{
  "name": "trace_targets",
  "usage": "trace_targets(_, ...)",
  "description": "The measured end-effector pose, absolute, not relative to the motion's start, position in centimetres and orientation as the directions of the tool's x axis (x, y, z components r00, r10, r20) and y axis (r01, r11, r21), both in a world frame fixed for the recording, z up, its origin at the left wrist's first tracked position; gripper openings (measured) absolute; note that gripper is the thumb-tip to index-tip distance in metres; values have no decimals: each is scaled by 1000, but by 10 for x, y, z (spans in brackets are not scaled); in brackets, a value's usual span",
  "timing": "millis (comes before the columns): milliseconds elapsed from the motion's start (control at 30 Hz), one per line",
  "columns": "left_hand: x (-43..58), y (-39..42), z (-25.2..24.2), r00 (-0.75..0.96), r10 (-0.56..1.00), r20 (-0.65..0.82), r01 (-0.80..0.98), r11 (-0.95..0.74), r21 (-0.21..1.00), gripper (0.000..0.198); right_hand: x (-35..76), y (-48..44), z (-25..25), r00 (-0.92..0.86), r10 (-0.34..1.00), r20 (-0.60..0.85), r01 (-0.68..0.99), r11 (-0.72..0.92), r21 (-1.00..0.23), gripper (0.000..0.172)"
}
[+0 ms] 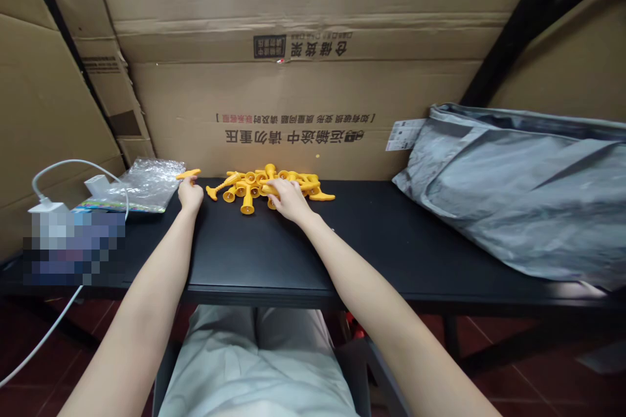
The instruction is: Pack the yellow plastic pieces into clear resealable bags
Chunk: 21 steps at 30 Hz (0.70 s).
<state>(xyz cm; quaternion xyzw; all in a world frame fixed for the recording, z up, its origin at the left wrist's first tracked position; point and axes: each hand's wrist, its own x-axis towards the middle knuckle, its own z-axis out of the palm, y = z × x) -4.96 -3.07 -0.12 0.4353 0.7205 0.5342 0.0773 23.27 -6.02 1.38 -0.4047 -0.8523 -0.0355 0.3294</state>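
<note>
A pile of yellow plastic T-shaped handles [248,201] lies on the black tabletop against the cardboard. Several have a flared, cup-like end with a small metal part inside. To the left of the pile, my left hand [190,194] is closed around one yellow T-shaped handle [188,174], its crossbar showing above the fist. My right hand [292,201] reaches into the pile's right half, its fingers closed on another yellow handle [268,189]. The fingertips there are partly hidden among the pieces.
A cardboard sheet [303,91] with upside-down printing stands behind the black table [254,254]. On the left are a clear plastic bag [151,182], a white charger with a cable [46,208] and a blurred-out item. A large grey bag [518,189] fills the right side.
</note>
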Motion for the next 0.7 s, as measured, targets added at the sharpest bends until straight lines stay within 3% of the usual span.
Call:
trace_targets(133, -57, -33, -9, -520, 773, 363, 767, 235, 597, 46, 232, -59, 12, -453, 666, 592, 712, 670, -210, 30)
trace_targets(267, -58, -29, -14, -498, 821, 280, 827, 353, 438, 43, 232, -60, 12, -450, 672, 589, 719, 663, -207, 29)
trace_targets(533, -71, -13, -22, -388, 856, 341, 904, 282, 321, 38, 233, -61, 13, -457, 672, 582, 723, 662, -197, 29)
trace_targets(700, -88, 0, -23, -302, 908, 289, 938, 228, 262, 44, 233, -60, 12, -469, 663, 584, 714, 674, -191, 30)
